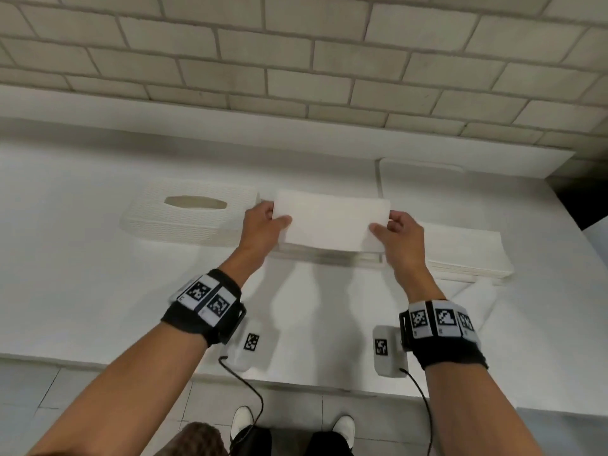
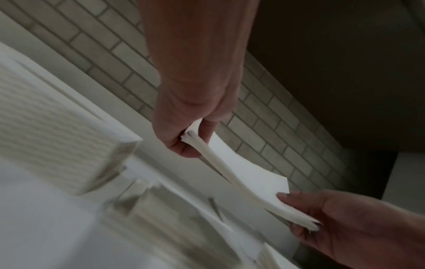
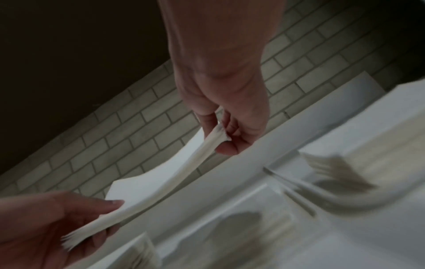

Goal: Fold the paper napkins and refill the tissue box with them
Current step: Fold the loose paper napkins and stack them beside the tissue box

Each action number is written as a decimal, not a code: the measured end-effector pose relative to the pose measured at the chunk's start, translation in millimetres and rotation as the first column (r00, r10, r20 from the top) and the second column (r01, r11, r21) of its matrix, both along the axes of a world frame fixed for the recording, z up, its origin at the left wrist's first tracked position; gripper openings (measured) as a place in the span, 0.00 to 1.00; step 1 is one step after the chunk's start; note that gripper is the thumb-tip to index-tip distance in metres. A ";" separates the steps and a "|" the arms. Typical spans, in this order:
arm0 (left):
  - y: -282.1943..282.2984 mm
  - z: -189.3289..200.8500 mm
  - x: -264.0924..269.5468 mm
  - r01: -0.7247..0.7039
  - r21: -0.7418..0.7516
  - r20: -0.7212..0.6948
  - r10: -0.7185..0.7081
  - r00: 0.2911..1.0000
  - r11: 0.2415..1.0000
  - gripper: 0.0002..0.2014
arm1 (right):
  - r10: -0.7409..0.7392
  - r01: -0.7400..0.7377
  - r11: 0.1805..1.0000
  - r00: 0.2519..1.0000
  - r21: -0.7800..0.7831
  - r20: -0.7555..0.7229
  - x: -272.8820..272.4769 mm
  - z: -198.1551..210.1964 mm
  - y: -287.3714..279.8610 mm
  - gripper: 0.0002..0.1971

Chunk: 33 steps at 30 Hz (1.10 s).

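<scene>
A: Item one, largest: white counter (image 1: 98, 291), brick wall behind it. What sits on it?

B: Tissue box (image 1: 189, 213), textured white, far left, slot facing up. Right of it, a flat stack of unfolded napkins (image 1: 467, 248). Between the two, low on the counter, a clear-edged tray or base with folded paper in it (blurred, so I cannot say which).

A: Item two, the piece in work?

B: Folded napkin bundle (image 1: 332, 222), several layers thick, held in the air above that middle pile, just right of the box.

A: Hands?

B: Left hand (image 1: 263, 225) clamped on the bundle's left end, thumb on top, fingers beneath. Right hand (image 1: 399, 233) pinching the right end the same way. The wrist views show the bundle sagging in the middle and the layers splaying at both ends.

A: Handling note for this step?

B: Keep light tension between the hands so the sag flattens. Square the fanned edges before lowering, I judge, or the layers will slip out of register. Set it down level, both ends together, then release.
</scene>
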<state>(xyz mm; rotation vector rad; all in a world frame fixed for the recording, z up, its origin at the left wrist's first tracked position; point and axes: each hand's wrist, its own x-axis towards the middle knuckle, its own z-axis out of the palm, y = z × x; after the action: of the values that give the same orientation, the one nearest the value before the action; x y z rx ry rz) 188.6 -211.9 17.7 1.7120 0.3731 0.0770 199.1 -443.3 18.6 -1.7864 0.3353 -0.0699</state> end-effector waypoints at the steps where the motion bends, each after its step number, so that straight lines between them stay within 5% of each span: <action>1: -3.6 5.4 11.3 -0.014 -0.001 -0.005 0.014 1.000 1.000 0.05 | -0.015 0.016 1.000 1.000 -0.017 0.016 9.3 5.9 -1.4 0.15; 8: -18.2 -3.4 50.2 -0.065 0.088 -0.106 0.075 0.992 0.994 0.05 | -0.082 0.080 0.985 0.997 -0.152 -0.010 43.3 1.2 -0.2 0.18; 23: -24.6 -55.1 66.0 -0.034 0.238 -0.223 0.089 0.971 0.971 0.20 | -0.061 -0.020 0.929 0.976 -0.368 -0.208 59.5 -57.1 0.3 0.19; 29: -27.3 -64.5 60.1 0.063 0.481 -0.230 0.057 0.972 0.874 0.27 | -0.058 -0.040 0.889 0.978 -0.456 -0.199 54.9 -67.9 4.9 0.20; 33: -42.1 -41.4 56.3 0.029 0.595 -0.137 0.066 0.988 0.803 0.28 | -0.098 0.054 0.933 0.990 -0.355 -0.106 47.5 -53.9 -9.0 0.19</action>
<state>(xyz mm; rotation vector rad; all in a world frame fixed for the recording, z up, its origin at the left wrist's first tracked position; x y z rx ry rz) 245.0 -254.0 -23.7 2.3535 0.5159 0.0840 246.6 -452.2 -35.3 -2.1376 0.5057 -0.0790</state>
